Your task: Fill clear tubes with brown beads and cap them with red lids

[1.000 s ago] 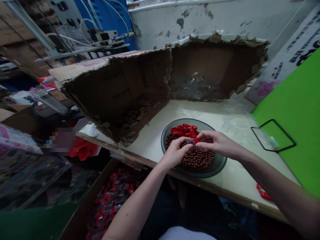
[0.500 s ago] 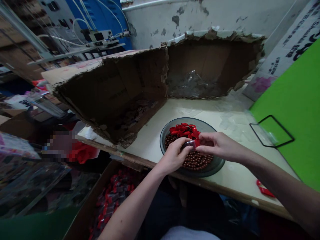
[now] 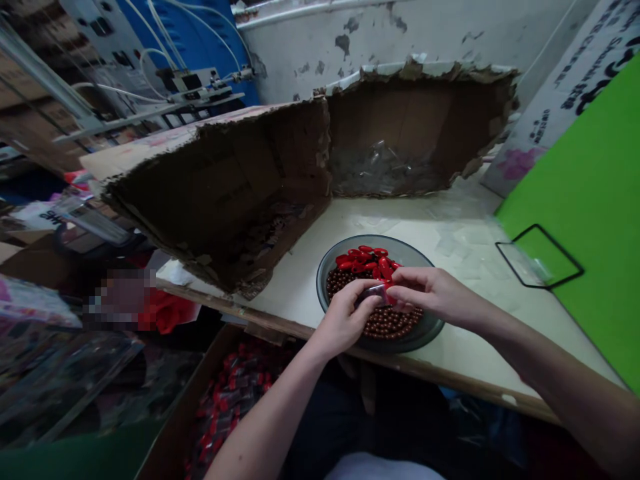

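A grey bowl (image 3: 429,331) sits near the table's front edge, filled with small brown beads (image 3: 395,323) and a heap of red caps (image 3: 367,259) at its far side. Over the bowl my left hand (image 3: 344,317) and my right hand (image 3: 429,293) meet, both pinched on one small clear tube with a red cap (image 3: 376,292). The left fingers hold the tube's body, the right fingers its red end.
A torn cardboard screen (image 3: 260,180) stands behind the bowl with clear bags (image 3: 385,170) at its foot. A green board (image 3: 590,207) rises at the right. Below the table's left edge, a cardboard box (image 3: 230,400) holds several red-capped tubes. The pale table (image 3: 465,247) carries loose clear bags.
The view has drifted slightly; both hands stay together over the bowl, the pinched tube shifting a little lower and left.
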`<state>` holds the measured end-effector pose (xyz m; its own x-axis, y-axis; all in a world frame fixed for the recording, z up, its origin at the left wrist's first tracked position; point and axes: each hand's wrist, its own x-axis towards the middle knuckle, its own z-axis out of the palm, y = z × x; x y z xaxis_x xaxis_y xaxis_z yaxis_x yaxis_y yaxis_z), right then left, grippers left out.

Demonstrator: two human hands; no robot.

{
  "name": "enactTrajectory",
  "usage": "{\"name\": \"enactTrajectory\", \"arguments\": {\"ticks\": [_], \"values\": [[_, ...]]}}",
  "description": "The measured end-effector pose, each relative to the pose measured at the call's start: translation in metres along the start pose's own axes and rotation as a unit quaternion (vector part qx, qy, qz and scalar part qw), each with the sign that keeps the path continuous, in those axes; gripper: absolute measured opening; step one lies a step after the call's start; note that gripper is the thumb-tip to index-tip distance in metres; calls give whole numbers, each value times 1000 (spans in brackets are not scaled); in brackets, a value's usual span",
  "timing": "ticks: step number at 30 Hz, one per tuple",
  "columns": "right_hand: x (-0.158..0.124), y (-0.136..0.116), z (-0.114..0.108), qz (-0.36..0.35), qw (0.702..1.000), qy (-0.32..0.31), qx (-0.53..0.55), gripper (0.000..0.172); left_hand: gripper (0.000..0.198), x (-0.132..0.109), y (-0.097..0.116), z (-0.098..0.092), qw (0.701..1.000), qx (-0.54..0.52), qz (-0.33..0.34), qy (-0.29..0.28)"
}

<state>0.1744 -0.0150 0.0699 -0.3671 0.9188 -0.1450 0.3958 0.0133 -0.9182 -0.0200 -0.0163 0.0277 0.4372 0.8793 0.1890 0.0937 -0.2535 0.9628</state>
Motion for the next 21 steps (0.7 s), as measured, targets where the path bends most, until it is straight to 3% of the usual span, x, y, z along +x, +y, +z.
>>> {"name": "enactTrajectory", "arguments": {"ticks": [5,9,14,18,21], "values": [[-7,0,6,-5,999,4,-53,26,28,-4,8,-5,998,48,5,-41],[-9,11,19,4,999,38,12,26,27,-4,-1,0,999,31,0,-10],[2,19,5,68,996,44,35,40,28,-1,-18,9,985,-136,-104,-14],[25,12,-12,40,986,139,87,51,36,2,-19,15,938,-289,-185,-44],[36,3,-11,12,977,84,195,49,39,3,-17,17,915,-336,-218,-50]]}}
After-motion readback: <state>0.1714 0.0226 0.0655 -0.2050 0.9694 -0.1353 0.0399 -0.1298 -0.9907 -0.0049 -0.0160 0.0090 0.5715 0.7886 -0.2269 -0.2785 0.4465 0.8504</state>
